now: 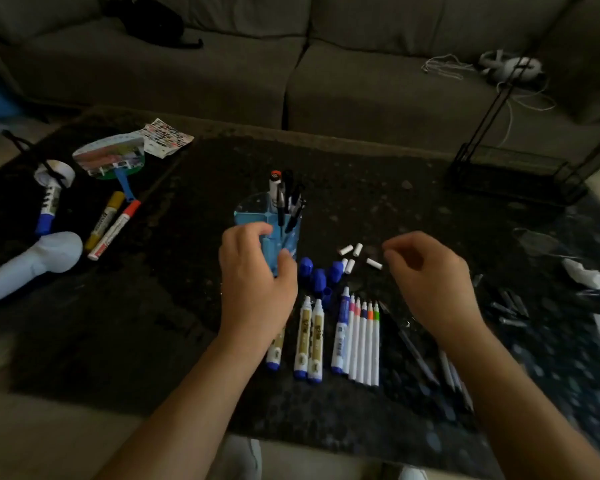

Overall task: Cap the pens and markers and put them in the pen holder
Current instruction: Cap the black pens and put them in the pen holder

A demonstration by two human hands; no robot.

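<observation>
I see the left hand (257, 275) curled around the near side of the blue pen holder (271, 230), fingers and thumb touching its wall, while a few dark capped pens (290, 202) stand inside it. The right hand (430, 282) hovers half-curled and empty just beside the loose white caps (355, 254) (blue caps (317, 275) lie nearer the holder). Uncapped white markers (340, 337) lie in a row on the dark table (153, 306), between my wrists.

Left hand (257, 278) curled at blue pen holder (284, 237) (contact unclear); right hand (430, 282) near white caps (357, 250).
</observation>
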